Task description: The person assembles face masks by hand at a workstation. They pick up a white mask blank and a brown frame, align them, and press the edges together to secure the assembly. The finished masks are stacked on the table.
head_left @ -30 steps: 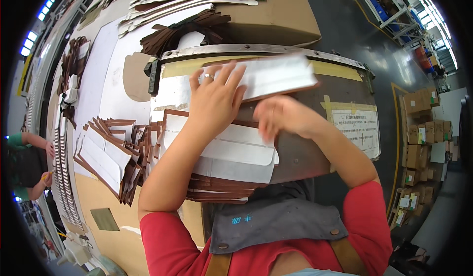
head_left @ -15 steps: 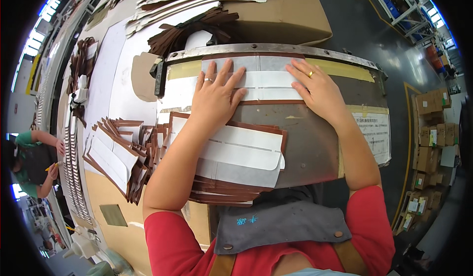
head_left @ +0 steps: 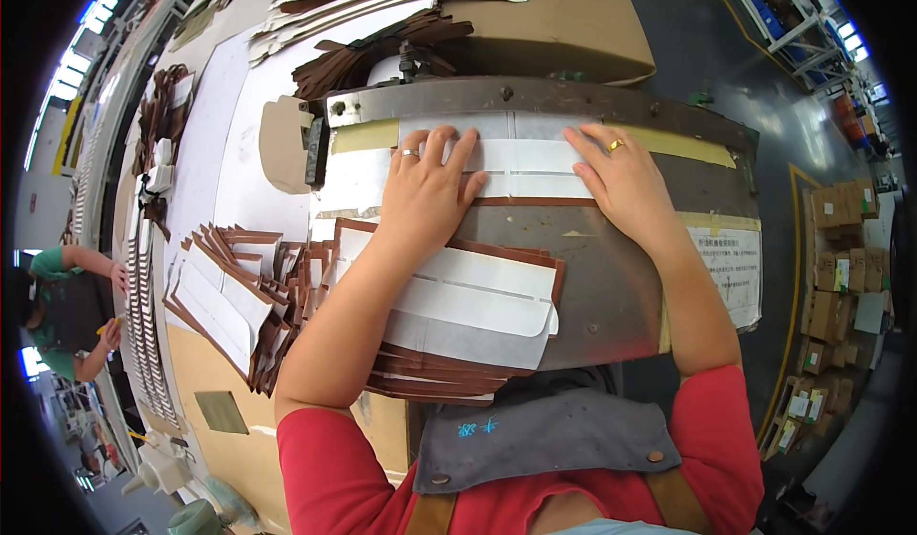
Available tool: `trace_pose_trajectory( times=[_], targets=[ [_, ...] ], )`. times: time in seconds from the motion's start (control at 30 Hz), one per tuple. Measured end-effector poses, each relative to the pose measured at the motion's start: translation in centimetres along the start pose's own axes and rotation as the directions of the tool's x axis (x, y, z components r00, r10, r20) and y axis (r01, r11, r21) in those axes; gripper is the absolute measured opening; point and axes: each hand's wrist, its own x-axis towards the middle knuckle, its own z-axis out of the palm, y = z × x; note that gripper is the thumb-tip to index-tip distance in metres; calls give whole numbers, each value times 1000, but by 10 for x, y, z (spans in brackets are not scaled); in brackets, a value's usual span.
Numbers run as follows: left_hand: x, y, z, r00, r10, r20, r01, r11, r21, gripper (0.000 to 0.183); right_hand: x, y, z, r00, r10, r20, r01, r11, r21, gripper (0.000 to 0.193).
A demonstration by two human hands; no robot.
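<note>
White panel (head_left: pixel 537 160) between left grip (head_left: pixel 425 196) and right grip (head_left: pixel 626 186), both touching, fingers spread, unclosed; long axis nine-to-three o'clock, metal bar (head_left: pixel 573 97) toward twelve.

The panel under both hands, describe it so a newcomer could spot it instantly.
On the grey plate, find the dark bar along its far edge. Just below it lies a white panel with a brown near edge. Unlike the stacked panels lower down, it lies singly, with the left hand and right hand on it.
</note>
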Motion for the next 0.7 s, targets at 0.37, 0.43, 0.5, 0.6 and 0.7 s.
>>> trace_pose_trajectory(
  times=[0.37, 0.43, 0.5, 0.6, 0.7],
  targets=[
    [-3, 3, -1, 998, 21, -67, -24, 999, -44, 43, 53, -12, 13, 978, -184, -94, 201, 954, 222, 28],
    [-2, 3, 0, 997, 33, -67, -37, 998, -58, 43, 76, -21, 31, 965, -249, -88, 264, 912, 315, 28],
    [-3, 0, 3, 998, 36, -57, -40, 996, -77, 45, 93, -30, 47, 949, -304, -88, 315, 881, 353, 27],
    [-2, -1, -1, 998, -52, -45, 44, 987, -156, 48, 104, -42, 59, 930, -357, -91, 366, 874, 318, 26],
    [3, -12, 3, 974, -130, -186, 92, 976, -198, 52, 103, -46, 61, 914, -402, -53, 402, 884, 240, 29]
  ],
)
